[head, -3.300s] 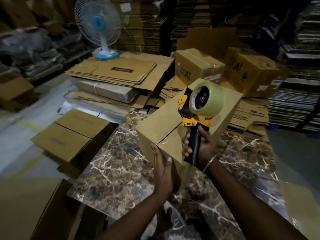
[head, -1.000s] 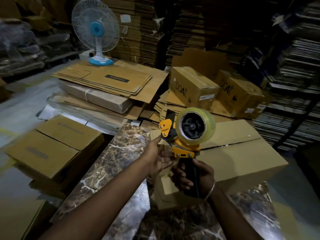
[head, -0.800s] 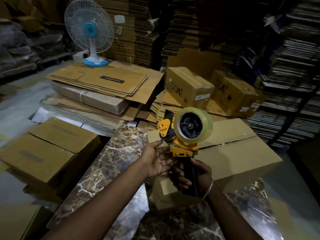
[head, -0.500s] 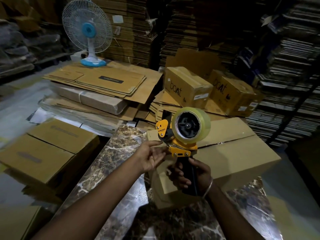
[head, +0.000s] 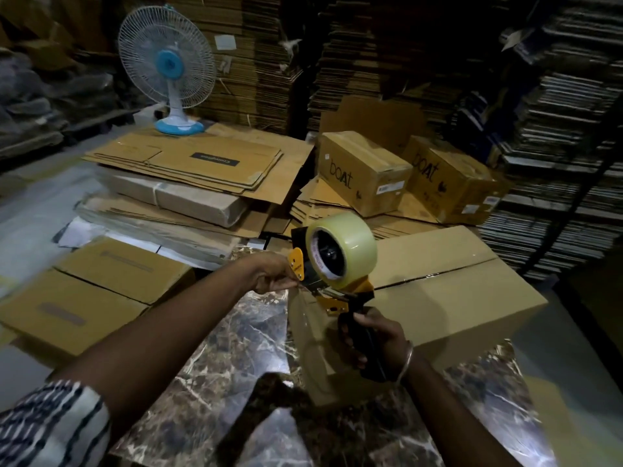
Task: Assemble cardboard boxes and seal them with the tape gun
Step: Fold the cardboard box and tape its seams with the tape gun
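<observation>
Right hand (head: 377, 335) wraps black handle of tape gun (head: 332, 274), holding it upright over near corner of cardboard box (head: 448, 298). Left hand (head: 273, 274) pinches tape end at gun's front edge, fingers curled. Gun: yellow frame, black body, fat roll of clear tape (head: 350, 247). Box plain brown, closed flaps meeting in dark centre seam, sitting on marble-patterned worktop (head: 215, 358). Beyond: flattened cartons, two printed boxes, blue-and-white fan (head: 168, 75).

right hand (head: 374, 335) gripping tape gun (head: 333, 264), left hand (head: 273, 274) pinching tape end, over cardboard box (head: 448, 291)
</observation>
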A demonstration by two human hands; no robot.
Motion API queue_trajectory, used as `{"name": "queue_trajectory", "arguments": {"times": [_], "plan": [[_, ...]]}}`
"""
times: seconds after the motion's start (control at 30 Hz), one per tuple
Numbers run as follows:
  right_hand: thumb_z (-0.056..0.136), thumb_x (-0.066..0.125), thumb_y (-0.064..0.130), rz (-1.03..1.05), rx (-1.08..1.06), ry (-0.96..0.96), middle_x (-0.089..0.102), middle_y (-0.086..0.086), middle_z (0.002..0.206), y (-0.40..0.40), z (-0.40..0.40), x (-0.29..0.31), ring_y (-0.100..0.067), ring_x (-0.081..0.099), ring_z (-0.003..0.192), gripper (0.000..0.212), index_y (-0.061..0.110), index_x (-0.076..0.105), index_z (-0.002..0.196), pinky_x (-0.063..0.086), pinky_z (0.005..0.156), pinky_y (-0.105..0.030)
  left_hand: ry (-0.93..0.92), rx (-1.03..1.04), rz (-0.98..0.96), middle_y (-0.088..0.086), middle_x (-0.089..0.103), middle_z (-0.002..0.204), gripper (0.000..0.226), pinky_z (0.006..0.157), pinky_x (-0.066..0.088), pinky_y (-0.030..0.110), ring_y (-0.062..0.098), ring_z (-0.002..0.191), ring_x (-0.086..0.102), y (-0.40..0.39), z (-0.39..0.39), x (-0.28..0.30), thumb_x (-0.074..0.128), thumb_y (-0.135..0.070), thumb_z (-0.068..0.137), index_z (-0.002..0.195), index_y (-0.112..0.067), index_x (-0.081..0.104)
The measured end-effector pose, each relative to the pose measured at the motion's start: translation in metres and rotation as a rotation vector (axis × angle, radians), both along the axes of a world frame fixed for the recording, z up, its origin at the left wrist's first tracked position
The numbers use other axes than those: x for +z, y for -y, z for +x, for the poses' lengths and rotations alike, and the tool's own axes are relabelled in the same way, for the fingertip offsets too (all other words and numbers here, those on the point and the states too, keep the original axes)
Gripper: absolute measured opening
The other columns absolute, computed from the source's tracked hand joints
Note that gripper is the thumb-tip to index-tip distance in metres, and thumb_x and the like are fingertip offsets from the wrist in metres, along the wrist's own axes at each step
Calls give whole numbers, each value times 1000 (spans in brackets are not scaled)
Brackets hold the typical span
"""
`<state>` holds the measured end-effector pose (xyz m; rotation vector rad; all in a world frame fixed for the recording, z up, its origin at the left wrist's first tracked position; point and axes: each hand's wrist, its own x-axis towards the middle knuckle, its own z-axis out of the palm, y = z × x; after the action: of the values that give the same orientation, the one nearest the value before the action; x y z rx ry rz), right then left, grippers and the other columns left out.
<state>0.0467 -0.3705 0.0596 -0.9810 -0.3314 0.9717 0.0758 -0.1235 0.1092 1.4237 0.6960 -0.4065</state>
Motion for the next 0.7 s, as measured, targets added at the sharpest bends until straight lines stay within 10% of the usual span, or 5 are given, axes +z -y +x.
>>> {"name": "queue_trajectory", "arguments": {"times": [0.33,0.7], "plan": [[78,67,57,-206,-214,-49,38,-7,61,-20,-23,10,-15,31,35,47,11,55,72,21,38,-21,36,-150,242,8,58,55,30,38,46,15,8,39,57,0,33,-6,43,7,98,73,-5,54],[83,55,61,-366,-407,32,43,-6,57,-43,-42,15,-16,31,36,53,9,54,80,23,40,-20,241,-180,583,12,54,62,32,67,55,44,27,62,58,-13,71,-18,52,1,96,65,-8,53]]}}
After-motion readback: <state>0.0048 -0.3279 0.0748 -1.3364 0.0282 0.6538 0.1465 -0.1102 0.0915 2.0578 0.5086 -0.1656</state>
